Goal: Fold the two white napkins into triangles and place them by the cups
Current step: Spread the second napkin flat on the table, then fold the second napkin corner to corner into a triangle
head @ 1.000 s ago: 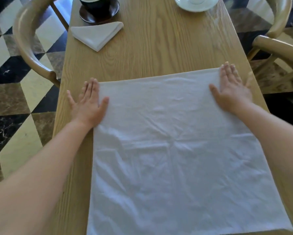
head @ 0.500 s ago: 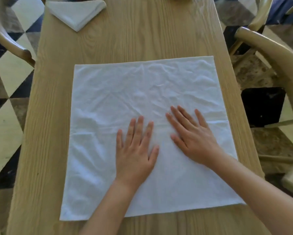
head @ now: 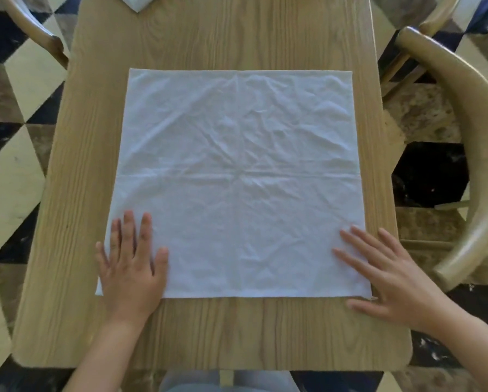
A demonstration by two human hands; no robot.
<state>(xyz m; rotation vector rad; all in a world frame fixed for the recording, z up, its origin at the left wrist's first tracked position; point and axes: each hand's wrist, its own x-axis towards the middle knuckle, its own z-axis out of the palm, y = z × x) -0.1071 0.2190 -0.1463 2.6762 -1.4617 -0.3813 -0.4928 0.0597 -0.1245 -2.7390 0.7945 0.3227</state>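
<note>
Writing: none legible | napkins: 2, one spread napkin [head: 237,182], one folded napkin [head: 137,0] at far edge | left hand [head: 131,267], right hand [head: 389,278]: flat, unclenched, pressing near corners | table [head: 237,329]: 1

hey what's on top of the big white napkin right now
Only the two hands: the left hand lies flat on its near-left corner, the right hand on its near-right corner. The rest of the napkin is bare; those corners are mostly hidden.

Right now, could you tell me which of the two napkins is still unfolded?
The large napkin under both hands; the other napkin at the far edge shows only a folded corner.
</note>
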